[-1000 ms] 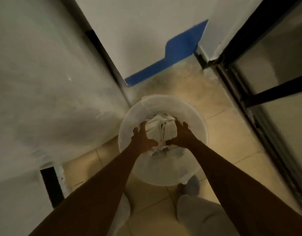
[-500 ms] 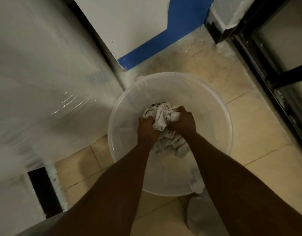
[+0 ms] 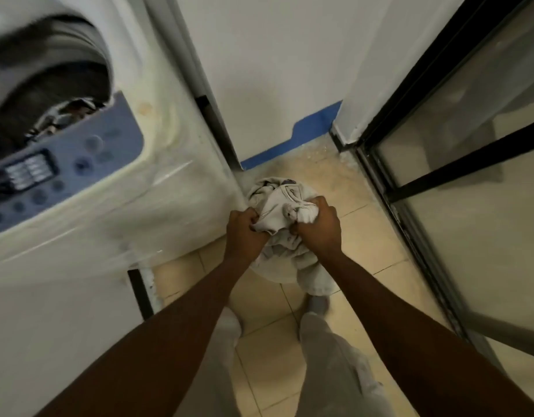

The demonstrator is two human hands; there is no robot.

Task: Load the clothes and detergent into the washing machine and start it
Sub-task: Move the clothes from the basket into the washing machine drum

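Head camera, looking down: a bundle of pale, off-white crumpled clothes (image 3: 282, 218) is gripped in both bare hands above the beige tiled floor (image 3: 371, 236), just right of the machine's front corner. The left hand (image 3: 244, 233) is fisted on the bundle's near left edge, fingers curled tight into the cloth; the right hand (image 3: 318, 225) is clenched on a twisted knot of fabric at the right side. More of the pale cloth hangs below the hands, and its lower folds blur into a pale rounded shape beneath that cannot be made out clearly. At left stands the white top-loading washing machine (image 3: 157, 188), its surface streaked by motion blur. Its round dark drum opening (image 3: 46, 85) is uncovered, with some dark and light garments (image 3: 64, 112) visible inside near the front edge. A blue-grey control panel with round buttons and a small display (image 3: 64, 167) runs along the machine's front. Beyond the bundle, a white wall (image 3: 274, 70) meets the floor along a blue painted skirting strip (image 3: 304, 136). At right is a black-framed glass door (image 3: 470, 152). Below, the person's light trouser legs (image 3: 332, 356) and a grey shoe (image 3: 318, 303) show on the tiles.
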